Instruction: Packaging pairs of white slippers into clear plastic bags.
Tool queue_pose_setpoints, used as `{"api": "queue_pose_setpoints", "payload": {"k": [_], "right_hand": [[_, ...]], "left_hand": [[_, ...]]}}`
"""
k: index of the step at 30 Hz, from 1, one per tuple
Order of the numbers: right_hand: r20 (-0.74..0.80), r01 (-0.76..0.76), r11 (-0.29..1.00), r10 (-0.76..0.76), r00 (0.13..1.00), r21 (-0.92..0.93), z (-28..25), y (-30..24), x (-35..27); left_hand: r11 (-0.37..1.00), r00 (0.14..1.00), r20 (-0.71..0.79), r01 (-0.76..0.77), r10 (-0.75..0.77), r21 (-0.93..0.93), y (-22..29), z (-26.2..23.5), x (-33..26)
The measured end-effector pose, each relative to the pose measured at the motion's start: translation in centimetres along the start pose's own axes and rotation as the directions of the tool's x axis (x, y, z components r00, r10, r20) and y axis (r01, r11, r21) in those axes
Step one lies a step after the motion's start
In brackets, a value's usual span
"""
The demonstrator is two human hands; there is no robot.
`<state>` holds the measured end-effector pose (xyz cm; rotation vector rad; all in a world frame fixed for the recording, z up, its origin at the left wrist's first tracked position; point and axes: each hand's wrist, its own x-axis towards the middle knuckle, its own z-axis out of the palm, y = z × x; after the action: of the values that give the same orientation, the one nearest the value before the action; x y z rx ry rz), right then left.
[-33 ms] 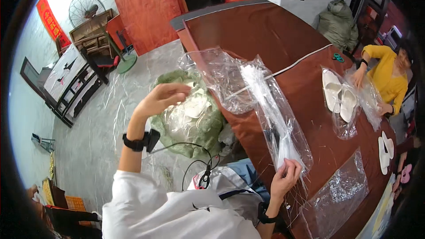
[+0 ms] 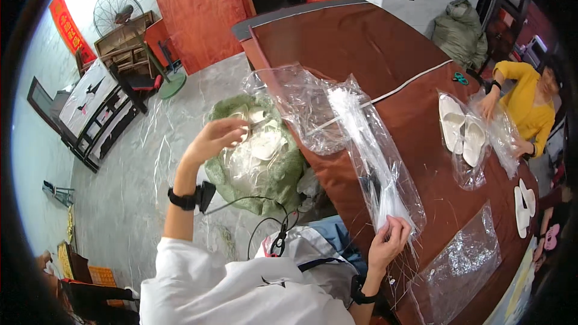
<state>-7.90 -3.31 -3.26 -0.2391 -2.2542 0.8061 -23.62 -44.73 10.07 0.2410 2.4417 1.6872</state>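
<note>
My left hand [image 2: 218, 138] hovers over the near-left rim of a green woven sack [image 2: 262, 195], fingers stretched and slightly curled, with nothing visible in it. Pale slippers [image 2: 265, 144], some wrapped in clear plastic, fill the sack on the floor. On the brown-covered table [image 2: 337, 42], my right hand [image 2: 390, 244] closes its fingers on the near end of a bundle of thin white strands [image 2: 361, 132]. That bundle lies lengthwise in a long clear plastic bag [image 2: 409, 195]. Loose strands stick out beside my right fingers.
Crumpled clear plastic [image 2: 319, 138] overhangs the table's left edge. A flat clear bag [image 2: 463, 265] lies at the near right. A person in yellow [image 2: 530, 99] handles clear plastic beside bagged white slippers [image 2: 460, 126]. A black cable [image 2: 280, 241] hangs near my body. A fan [image 2: 171, 84] stands behind left.
My left hand has shifted slightly left and down over the sack, uncovering more of the slippers inside. The right hand stays on the strand bundle.
</note>
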Motion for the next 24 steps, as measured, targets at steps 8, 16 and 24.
{"api": "queue_pose_setpoints", "payload": {"k": [8,16,24], "right_hand": [[-0.014,-0.044,0.998,0.044,0.999,-0.036,-0.4,-0.5,0.2],[-0.025,-0.051,0.999,0.05,0.998,-0.007,0.4,-0.1,0.2],[-0.071,-0.041,0.999,0.042,0.997,0.012,-0.1,-0.3,-0.1]], "left_hand": [[0.862,0.929,-0.154,0.37,-0.337,0.347,-21.3,4.2,0.6],[0.7,0.922,-0.349,0.362,-0.169,0.615,-29.2,3.5,7.2],[0.57,0.863,-0.502,0.444,-0.064,0.692,-32.4,1.3,11.9]]}}
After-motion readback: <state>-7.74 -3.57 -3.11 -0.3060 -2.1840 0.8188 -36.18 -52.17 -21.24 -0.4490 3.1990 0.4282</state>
